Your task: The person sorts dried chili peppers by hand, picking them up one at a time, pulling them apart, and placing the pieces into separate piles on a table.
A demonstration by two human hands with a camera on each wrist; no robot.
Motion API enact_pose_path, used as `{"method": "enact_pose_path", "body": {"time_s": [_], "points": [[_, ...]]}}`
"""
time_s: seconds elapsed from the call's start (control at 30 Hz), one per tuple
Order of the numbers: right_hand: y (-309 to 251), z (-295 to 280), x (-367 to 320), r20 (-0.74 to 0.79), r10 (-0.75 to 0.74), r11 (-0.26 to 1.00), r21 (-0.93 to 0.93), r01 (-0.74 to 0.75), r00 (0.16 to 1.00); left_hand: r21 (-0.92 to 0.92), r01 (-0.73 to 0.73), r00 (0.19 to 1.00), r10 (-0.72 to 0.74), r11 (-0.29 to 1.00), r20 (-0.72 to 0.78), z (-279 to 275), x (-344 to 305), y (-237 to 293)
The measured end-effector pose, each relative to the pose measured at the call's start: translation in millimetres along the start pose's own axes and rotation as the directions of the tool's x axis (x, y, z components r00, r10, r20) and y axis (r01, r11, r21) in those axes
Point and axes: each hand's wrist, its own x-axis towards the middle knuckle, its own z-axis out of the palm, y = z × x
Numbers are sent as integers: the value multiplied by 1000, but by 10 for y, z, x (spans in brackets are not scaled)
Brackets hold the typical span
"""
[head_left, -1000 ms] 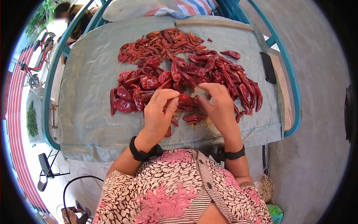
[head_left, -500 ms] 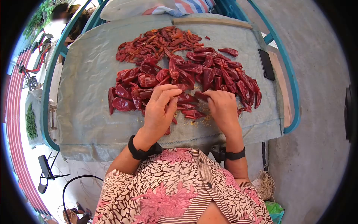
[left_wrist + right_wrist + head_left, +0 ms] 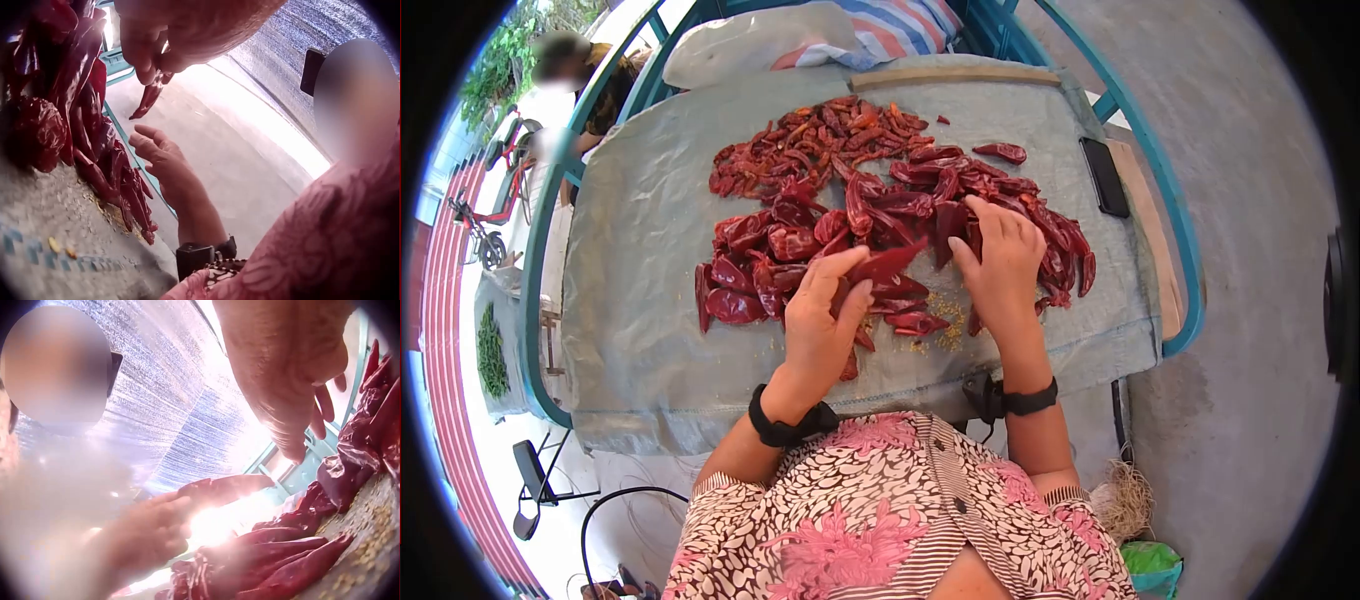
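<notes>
Between thumb and fingers, my left hand (image 3: 822, 312) pinches a dark red dried pepper (image 3: 888, 263) whose tip points right; the left wrist view shows this pepper (image 3: 149, 99) hanging from the fingertips. My right hand (image 3: 1004, 262) hovers at the near edge of the right-hand peppers (image 3: 1055, 235), fingers spread and thumb apart, holding nothing. The right wrist view also shows my right hand (image 3: 281, 362) with loose fingers. Large peppers (image 3: 745, 270) lie left of my left hand, and smaller, shrivelled ones (image 3: 800, 140) form a heap at the back.
A grey-green woven sheet (image 3: 635, 330) covers the surface, with yellow seeds (image 3: 945, 325) scattered near the hands. A black phone (image 3: 1105, 178) lies at the right. Blue metal rails (image 3: 1175, 215) flank the sheet. A striped bag (image 3: 900, 28) lies behind; a person (image 3: 605, 90) is at the back left.
My left hand now holds a pepper raised over the others. My right hand, which held a pepper half a second ago, has let go, opened and moved slightly away from the body.
</notes>
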Motion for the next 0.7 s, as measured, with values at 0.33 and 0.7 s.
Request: {"method": "enact_pose_path", "body": {"time_s": [0.33, 0.7], "points": [[67, 233, 80, 13, 122, 992, 9, -122, 992, 154, -225, 974, 218, 962, 62, 21, 47, 39], [-302, -152, -74, 211, -160, 727, 686, -29, 964, 133, -201, 975, 185, 970, 123, 34, 31, 126]]}}
